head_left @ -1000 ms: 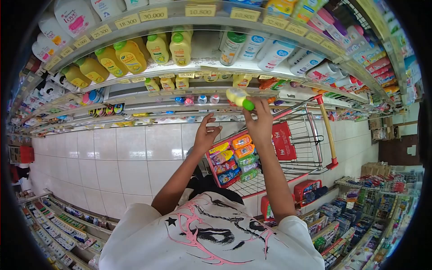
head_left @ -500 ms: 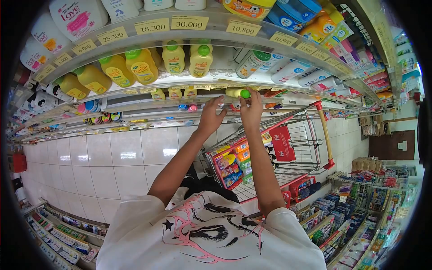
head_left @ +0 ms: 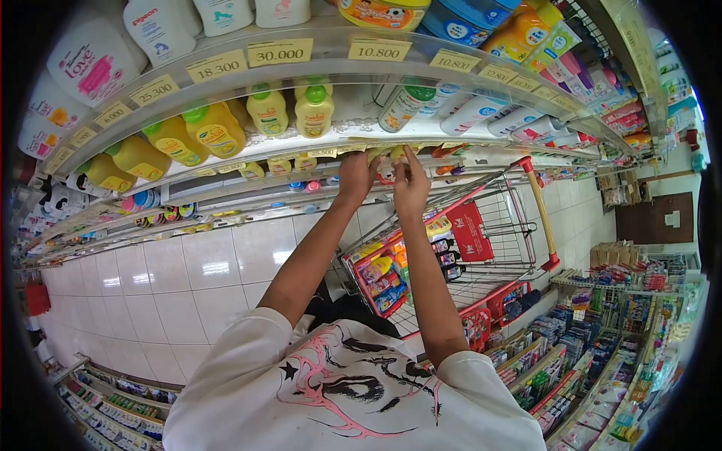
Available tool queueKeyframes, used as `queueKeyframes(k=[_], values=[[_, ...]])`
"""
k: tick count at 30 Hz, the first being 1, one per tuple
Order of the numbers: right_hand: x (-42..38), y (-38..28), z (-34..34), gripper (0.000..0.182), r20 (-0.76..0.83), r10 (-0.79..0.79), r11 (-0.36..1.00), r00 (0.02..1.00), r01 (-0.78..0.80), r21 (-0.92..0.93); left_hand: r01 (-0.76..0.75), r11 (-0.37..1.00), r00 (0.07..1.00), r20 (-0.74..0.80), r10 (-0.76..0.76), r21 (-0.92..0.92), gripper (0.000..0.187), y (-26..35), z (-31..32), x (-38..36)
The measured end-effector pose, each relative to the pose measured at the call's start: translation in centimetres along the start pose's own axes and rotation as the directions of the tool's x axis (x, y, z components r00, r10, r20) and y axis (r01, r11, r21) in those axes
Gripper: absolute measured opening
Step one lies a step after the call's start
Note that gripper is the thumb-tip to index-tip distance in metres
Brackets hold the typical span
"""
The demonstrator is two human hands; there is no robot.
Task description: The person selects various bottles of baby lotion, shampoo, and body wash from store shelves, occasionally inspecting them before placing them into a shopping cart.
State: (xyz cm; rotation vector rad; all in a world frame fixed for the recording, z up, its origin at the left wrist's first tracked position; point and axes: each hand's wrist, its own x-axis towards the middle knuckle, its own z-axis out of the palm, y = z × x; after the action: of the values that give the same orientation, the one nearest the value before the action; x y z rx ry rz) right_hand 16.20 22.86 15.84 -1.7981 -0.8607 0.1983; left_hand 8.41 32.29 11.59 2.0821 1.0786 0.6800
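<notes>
Both hands are up at the middle shelf (head_left: 226,169) of a shop aisle, right where the small yellow bottles sit. The left hand (head_left: 356,174) and right hand (head_left: 410,184) are close together, fingers curled in around a small yellow bottle (head_left: 387,156) at the shelf's front lip. The view is distorted and the fingers cover most of it, so I can't honestly tell which hand has the real grip. It looks like the right pinches it while the left cups or steadies it. Neither hand is spread flat.

Left of the hands, the same shelf has a short row of matching small bottles (head_left: 282,164), and the bigger yellow bottles with green caps (head_left: 289,111) stand on the shelf behind and above. Price tags (head_left: 280,52) run along the top rail. Nearer the body is a shopping cart (head_left: 481,225) with colourful packs (head_left: 383,274) leaning in its left end.

What could go wrong: the bottle is right at the shelf's edge and both arms are stretched out, so a loose pinch could let it tip off the lip and drop toward the cart or the tiled floor (head_left: 188,278). A knuckle could also nudge the neighbouring small bottles and topple them.
</notes>
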Motion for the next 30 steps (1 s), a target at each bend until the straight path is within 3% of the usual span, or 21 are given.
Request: queueKeyframes(k=[2,3,5,7,13,15,18,19,20,21,23,25,27,30], values=[[-2.0,-0.5,-1.2,0.033,-0.070,-0.034,0.982,0.997,0.046,0.185,0.013,0.998,0.999,-0.051,-0.010,0.065,0.032,0.3,0.3,-0.1],[-3.3,-0.1,-2.3,0.033,-0.076,-0.030,0.982,0.997,0.043,0.182,0.009,0.998,0.999,-0.045,-0.007,0.064,0.032,0.1,0.7,-0.1],[-6.5,1.3,-5.2,0.029,0.085,0.093,0.996,0.992,-0.092,-0.012,-0.060,0.996,0.987,-0.145,0.068,0.059,0.032,-0.6,1.6,-0.1],[-10.5,4.4,-7.7,0.026,0.100,0.112,0.990,0.989,-0.103,-0.096,-0.041,0.999,0.995,-0.085,0.043,0.027,0.031,-0.9,1.5,0.1],[-20.4,10.1,-14.8,0.020,-0.010,0.389,0.920,0.921,-0.390,-0.036,-0.106,0.994,0.994,0.026,0.106,-0.016,0.031,-3.0,1.7,1.3],[-22.6,12.2,-16.4,0.019,-0.074,0.458,0.889,0.886,-0.459,0.004,-0.100,0.989,0.994,0.025,0.103,-0.105,0.034,-3.2,1.9,1.5],[-24.8,13.9,-17.8,0.020,-0.096,0.573,0.817,0.814,-0.576,-0.001,-0.155,0.986,0.988,0.005,0.156,-0.057,0.039,-3.0,1.6,1.1],[-25.2,14.4,-17.9,0.020,-0.105,0.585,0.809,0.804,-0.588,0.010,-0.174,0.982,0.985,-0.010,0.173,-0.070,0.040,-2.2,1.0,0.9],[-25.5,14.9,-18.0,0.020,-0.100,0.609,0.793,0.787,-0.608,0.041,-0.066,0.994,0.993,0.096,0.075,-0.089,0.043,-1.4,0.4,0.6],[-26.0,15.6,-18.0,0.020,-0.095,0.633,0.774,0.768,-0.629,0.074,-0.073,0.994,0.990,0.116,0.081,-0.078,0.043,-1.5,0.7,0.2],[-27.8,19.6,-17.7,0.021,-0.084,0.593,0.803,0.801,-0.581,0.130,-0.167,0.986,0.986,-0.027,0.166,-0.029,0.043,-1.9,1.2,-0.6],[-28.1,20.7,-17.4,0.020,-0.067,0.572,0.819,0.818,-0.564,0.108,-0.163,0.986,0.987,0.010,0.163,-0.030,0.042,-1.2,0.9,-2.2],[-28.2,22.0,-16.7,0.018,-0.026,0.711,0.696,0.703,-0.698,0.169,-0.274,0.962,0.957,-0.107,0.271,-0.016,0.040,0.4,0.1,-4.5],[-28.8,27.5,-15.4,0.022,0.052,0.814,0.563,0.579,-0.808,0.177,-0.248,0.968,0.969,0.021,0.247,0.046,0.037,-0.2,-0.4,-10.7]])
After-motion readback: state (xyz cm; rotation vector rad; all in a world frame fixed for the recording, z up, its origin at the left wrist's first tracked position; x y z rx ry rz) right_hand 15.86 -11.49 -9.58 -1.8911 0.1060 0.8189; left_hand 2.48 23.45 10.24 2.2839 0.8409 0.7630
